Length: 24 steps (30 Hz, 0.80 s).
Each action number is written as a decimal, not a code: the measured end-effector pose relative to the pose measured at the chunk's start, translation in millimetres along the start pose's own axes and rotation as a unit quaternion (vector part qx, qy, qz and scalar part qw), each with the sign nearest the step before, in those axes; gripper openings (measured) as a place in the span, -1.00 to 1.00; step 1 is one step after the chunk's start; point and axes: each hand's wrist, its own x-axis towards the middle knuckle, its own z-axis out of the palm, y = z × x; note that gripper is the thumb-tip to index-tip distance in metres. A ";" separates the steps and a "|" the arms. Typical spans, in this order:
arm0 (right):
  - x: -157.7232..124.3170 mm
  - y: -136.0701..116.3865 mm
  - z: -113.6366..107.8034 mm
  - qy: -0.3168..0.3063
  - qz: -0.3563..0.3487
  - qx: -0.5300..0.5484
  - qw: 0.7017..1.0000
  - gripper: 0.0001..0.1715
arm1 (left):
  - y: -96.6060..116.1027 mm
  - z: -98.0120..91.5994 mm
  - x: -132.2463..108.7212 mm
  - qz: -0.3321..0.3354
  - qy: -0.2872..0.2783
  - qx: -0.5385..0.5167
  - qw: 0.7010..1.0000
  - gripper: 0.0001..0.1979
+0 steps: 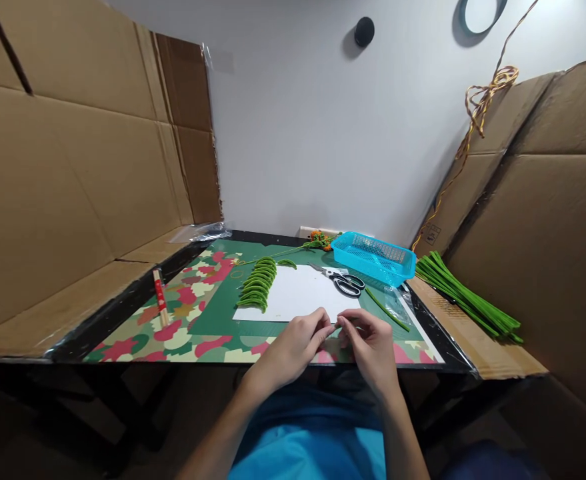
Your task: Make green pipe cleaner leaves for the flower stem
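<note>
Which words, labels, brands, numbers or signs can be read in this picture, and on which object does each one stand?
No word, brand or number can be read.
Brown cardboard panel at right: a small, dark, squarish printed sign, its symbols too small to identify.
Red-wrapped slim wooden sticks: pale marks, too blurred to tell whether they are writing.

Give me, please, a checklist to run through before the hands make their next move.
1. Left hand and right hand close together at the rectangular white paper sheet's near edge: ok.
2. What the hands pinch: cannot tell, too small.
3. Metal scissors with black loop handles clear of both hands: ok.
4. Curved, fuzzy green pieces lined up along the sheet's left side: ok.
5. Long, thin green stem lying loose right of the sheet: ok.
</note>
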 end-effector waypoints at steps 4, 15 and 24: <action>-5.3 6.6 0.0 0.050 -0.012 0.024 0.998 -0.79 | 2.4 1.3 -0.5 0.008 0.026 -0.017 0.999 -0.74; -13.6 19.5 4.3 0.156 -0.071 0.001 0.985 -0.83 | 7.7 0.9 -1.1 0.015 0.032 -0.049 0.998 -0.79; -15.5 19.4 6.2 0.131 -0.096 -0.039 0.986 -0.85 | 8.5 0.6 0.5 0.005 0.062 -0.035 0.997 -0.77</action>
